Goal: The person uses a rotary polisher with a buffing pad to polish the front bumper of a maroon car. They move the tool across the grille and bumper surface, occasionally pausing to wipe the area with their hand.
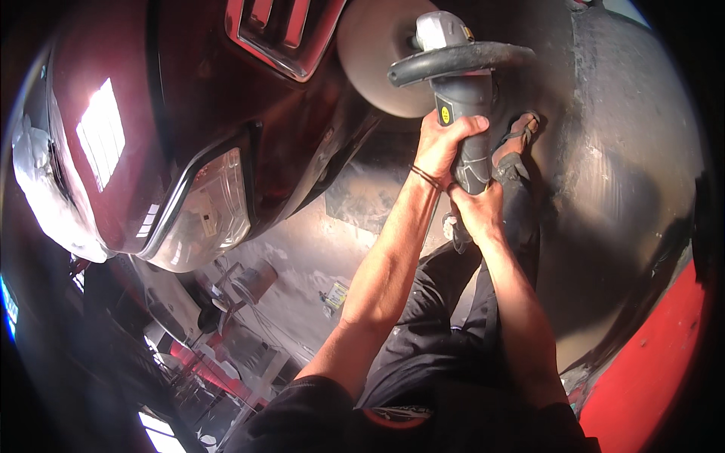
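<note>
A grey-and-black polisher [461,90] with a curved black bar handle [464,62] is in both my hands, at the upper middle. My left hand [442,143] is closed around its body, thumb laid across the top. My right hand [481,208] is closed around the rear end of the grip. The wide pale round pad [377,64] looks smeared and stands on edge beside the dark red car front [204,90]. Whether the pad touches the paint I cannot tell. The car's clear headlight [215,208] and chrome-edged grille [283,34] lie left of the tool.
Below the headlight, a bucket [255,281] and loose cables [264,325] lie on the grey floor [302,279]. A red panel [649,355] curves along the right. My sandalled foot [517,136] shows beside the polisher. White sheeting [45,189] covers something at far left.
</note>
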### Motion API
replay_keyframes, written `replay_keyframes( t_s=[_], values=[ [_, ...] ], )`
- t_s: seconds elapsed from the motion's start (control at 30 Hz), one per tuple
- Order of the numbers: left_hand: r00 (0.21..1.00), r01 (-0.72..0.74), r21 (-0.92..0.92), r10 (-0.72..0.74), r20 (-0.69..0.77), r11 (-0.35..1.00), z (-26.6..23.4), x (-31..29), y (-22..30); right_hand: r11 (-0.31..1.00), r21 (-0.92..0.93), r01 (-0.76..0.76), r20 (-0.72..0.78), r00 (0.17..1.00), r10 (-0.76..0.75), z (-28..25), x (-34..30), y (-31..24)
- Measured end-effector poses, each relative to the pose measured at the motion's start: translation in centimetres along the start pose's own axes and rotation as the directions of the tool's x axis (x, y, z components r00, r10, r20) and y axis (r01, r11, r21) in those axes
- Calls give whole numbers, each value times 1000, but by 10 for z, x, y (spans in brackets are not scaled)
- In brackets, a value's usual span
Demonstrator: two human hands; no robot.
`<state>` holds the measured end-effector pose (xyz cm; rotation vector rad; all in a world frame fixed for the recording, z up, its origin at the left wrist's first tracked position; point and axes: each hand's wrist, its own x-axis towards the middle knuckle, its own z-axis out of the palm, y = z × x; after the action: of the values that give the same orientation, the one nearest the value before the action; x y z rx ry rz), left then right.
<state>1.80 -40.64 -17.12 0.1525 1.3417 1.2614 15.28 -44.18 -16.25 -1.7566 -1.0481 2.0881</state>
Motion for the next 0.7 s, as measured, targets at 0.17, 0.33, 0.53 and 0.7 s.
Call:
replay_keyframes(
  t_s=[0.17, 0.33, 0.53, 0.7],
  values=[
    [990, 50, 133, -32, -138, 990, 33, 40, 47, 985, 168, -30, 133, 991, 8, -4, 40, -39],
    [965, 109, 312, -26, -259, 944, 23, 37, 50, 892, 428, -145, 319, 948, 1, 9, 36, -28],
    [927, 253, 448, -82, -366, 857, -30, -45, 21, 829, 480, -288, 372, 922, 105, 54, -40, 32],
    [934, 250, 344, -132, -332, 905, -77, -148, -2, 836, 422, -350, 375, 907, 190, 100, -123, 109]
  ],
)
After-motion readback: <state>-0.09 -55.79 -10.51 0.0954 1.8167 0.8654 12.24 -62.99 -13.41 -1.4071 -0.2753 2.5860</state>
